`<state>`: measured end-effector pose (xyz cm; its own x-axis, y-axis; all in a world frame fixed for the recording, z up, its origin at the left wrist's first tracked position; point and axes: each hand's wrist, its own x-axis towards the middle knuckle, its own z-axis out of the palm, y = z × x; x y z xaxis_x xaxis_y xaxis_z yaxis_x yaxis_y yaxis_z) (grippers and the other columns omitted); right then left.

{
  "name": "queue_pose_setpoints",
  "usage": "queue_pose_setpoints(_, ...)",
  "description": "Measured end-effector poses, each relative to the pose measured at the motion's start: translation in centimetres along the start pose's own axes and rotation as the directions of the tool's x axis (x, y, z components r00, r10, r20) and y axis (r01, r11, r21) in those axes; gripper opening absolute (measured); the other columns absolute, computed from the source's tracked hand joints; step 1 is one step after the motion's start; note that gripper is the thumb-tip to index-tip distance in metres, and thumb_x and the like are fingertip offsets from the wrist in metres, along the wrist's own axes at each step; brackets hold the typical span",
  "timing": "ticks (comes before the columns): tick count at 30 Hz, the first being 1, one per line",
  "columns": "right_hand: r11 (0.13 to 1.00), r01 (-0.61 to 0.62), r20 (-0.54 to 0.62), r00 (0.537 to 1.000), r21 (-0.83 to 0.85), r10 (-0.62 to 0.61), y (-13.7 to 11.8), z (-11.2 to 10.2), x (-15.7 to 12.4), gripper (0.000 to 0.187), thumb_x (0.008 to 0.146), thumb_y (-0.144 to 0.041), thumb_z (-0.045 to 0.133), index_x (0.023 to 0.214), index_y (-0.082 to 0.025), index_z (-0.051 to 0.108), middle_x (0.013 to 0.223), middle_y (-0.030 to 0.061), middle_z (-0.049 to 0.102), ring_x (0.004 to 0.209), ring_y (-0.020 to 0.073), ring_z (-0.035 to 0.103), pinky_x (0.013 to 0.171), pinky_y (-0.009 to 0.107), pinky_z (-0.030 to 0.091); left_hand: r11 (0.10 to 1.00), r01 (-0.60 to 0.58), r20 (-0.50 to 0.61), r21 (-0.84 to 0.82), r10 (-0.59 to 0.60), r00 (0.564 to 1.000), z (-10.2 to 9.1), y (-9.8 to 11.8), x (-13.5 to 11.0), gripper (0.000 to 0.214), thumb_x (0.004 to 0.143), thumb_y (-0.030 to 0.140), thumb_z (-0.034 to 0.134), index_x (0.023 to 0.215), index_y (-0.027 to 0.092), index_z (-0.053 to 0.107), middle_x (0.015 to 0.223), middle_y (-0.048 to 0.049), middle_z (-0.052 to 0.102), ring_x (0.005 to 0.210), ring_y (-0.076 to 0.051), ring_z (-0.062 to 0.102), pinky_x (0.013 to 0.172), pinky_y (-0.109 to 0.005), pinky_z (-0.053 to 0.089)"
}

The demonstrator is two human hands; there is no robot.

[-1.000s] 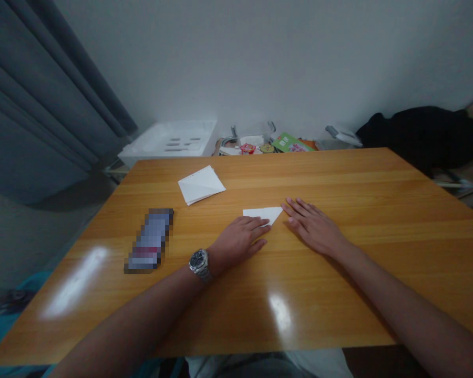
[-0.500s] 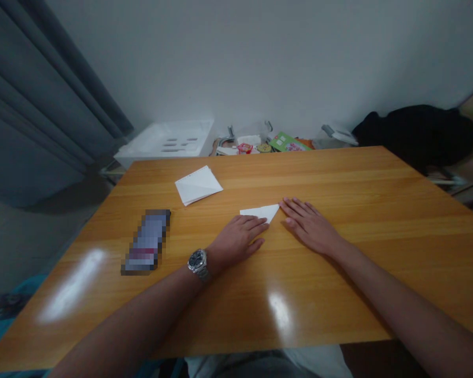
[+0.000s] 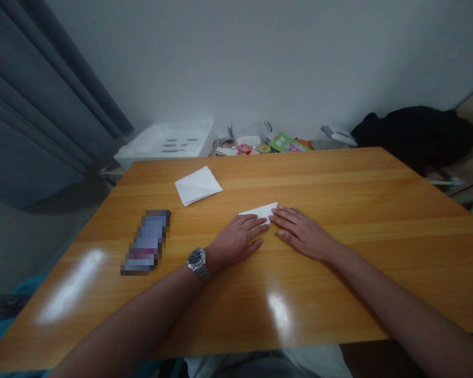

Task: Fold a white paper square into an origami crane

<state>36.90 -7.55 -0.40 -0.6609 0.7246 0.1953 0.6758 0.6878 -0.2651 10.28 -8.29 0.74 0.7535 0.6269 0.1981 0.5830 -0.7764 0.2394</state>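
A small folded white paper (image 3: 259, 211) lies near the middle of the wooden table (image 3: 339, 189). My left hand (image 3: 236, 240), a watch on its wrist, rests flat on the paper's near edge with fingers stretched out. My right hand (image 3: 301, 233) lies flat beside it, fingertips touching the paper's right corner. Most of the paper's lower part is hidden under my hands.
A stack of white paper sheets (image 3: 198, 185) lies at the far left of the table. A blurred dark phone-like object (image 3: 146, 242) sits to my left. Behind the table are a white tray (image 3: 167, 139), small clutter (image 3: 264, 144) and a black bag (image 3: 412, 134).
My right hand has slid left, closer to my left hand, onto the paper's right corner. The paper's right tip now looks slightly raised.
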Motion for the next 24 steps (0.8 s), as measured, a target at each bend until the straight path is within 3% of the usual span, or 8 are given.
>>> queue_pose_setpoints(7,1.000,-0.011,0.005,1.000,0.002,0.011,-0.16,-0.17,0.00,0.048,0.105,-0.044,0.036,0.146,-0.022,0.050,0.153,0.0101,0.048,0.145,0.0256,0.038,0.119,0.053,0.029,1.000,0.003,-0.006,0.019,-0.002,1.000,-0.07,0.07,0.05,0.044,0.102,0.044,0.042,0.140,0.023,0.053,0.146,-0.0063,0.054,0.135,-0.026,0.046,0.114,-0.045,0.035)
queue_pose_setpoints(12,0.999,0.014,-0.033,0.999,0.031,-0.013,-0.45,-0.60,-0.06,0.045,0.104,-0.041,0.040,0.142,-0.020,0.054,0.144,0.0110,0.057,0.139,0.0259,0.046,0.118,0.053,0.033,0.998,0.017,-0.021,0.064,-0.016,1.000,-0.15,0.23,0.19,0.041,0.102,0.046,0.043,0.132,0.023,0.059,0.143,-0.0054,0.057,0.134,-0.027,0.047,0.114,-0.047,0.032)
queue_pose_setpoints(24,0.997,0.015,-0.060,0.998,0.074,-0.011,-0.25,-0.65,-0.22,0.042,0.102,-0.039,0.045,0.139,-0.023,0.056,0.141,0.0105,0.059,0.134,0.0273,0.052,0.114,0.052,0.041,1.000,0.024,-0.015,0.019,-0.024,1.000,-0.69,0.45,0.20,0.033,0.103,0.038,0.045,0.127,0.022,0.061,0.142,-0.0049,0.058,0.128,-0.024,0.053,0.109,-0.042,0.038)
